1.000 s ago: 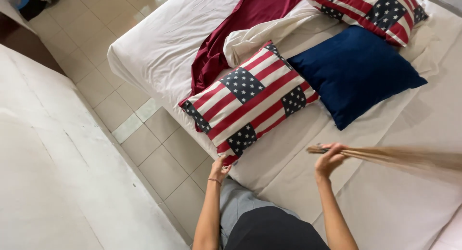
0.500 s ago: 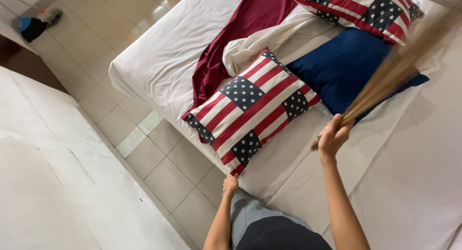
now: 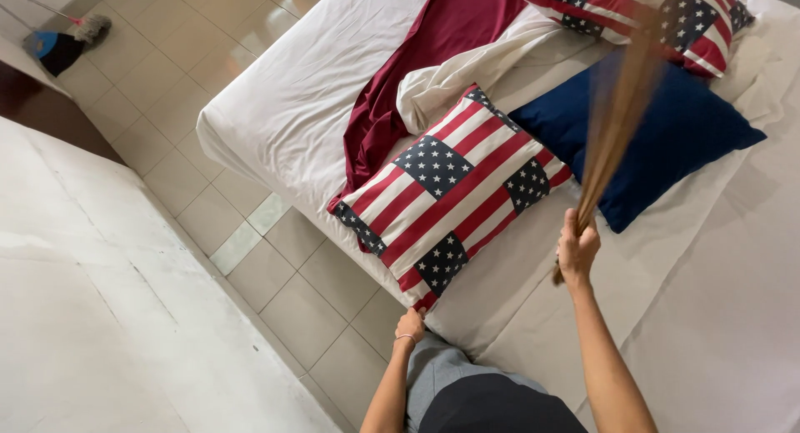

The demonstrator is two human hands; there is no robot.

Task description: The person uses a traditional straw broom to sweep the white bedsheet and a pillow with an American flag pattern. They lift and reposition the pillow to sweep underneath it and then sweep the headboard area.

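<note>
From the head camera, the right hand (image 3: 577,251) is clenched around the handle end of a bundle of thin brown sticks (image 3: 615,120), a whisk broom that shows blurred and rises over the blue pillow (image 3: 658,137). The left hand (image 3: 410,325) rests at the near corner of the striped and starred pillow (image 3: 450,195), fingers closed on its edge. Both pillows lie on the white bed (image 3: 292,108). A dark red sheet (image 3: 417,75) and a rumpled cream cloth (image 3: 492,62) lie behind them, with a second striped pillow (image 3: 650,16) at the far end. A mop (image 3: 62,37) stands on the tiled floor (image 3: 275,283).
</note>
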